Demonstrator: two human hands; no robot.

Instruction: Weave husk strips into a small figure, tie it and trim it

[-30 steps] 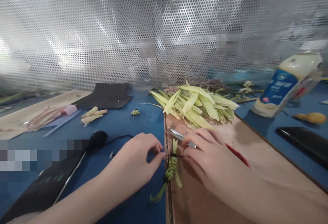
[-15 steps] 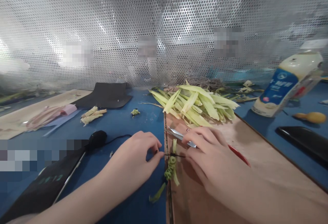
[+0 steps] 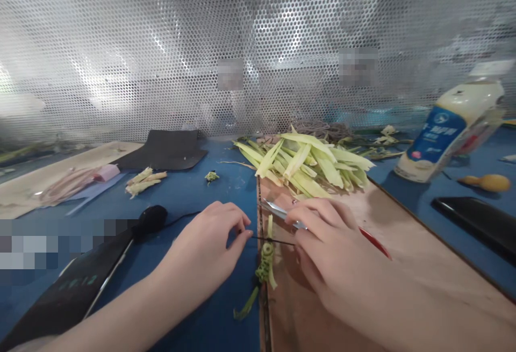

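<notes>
- The left hand (image 3: 215, 239) pinches the black thread (image 3: 282, 242); the right hand (image 3: 332, 244) appears to pinch it on the other side.
- The knotted green strip (image 3: 264, 267) lies at lower centre, the thread meeting it near its top; pulling too hard could tear it or snap the thread.
- Uneven tension might let the thread slide off the upper end.
- The scissors (image 3: 278, 210) lie under the right hand, whether gripped is unclear; a slip could nick thread or fingers.
</notes>
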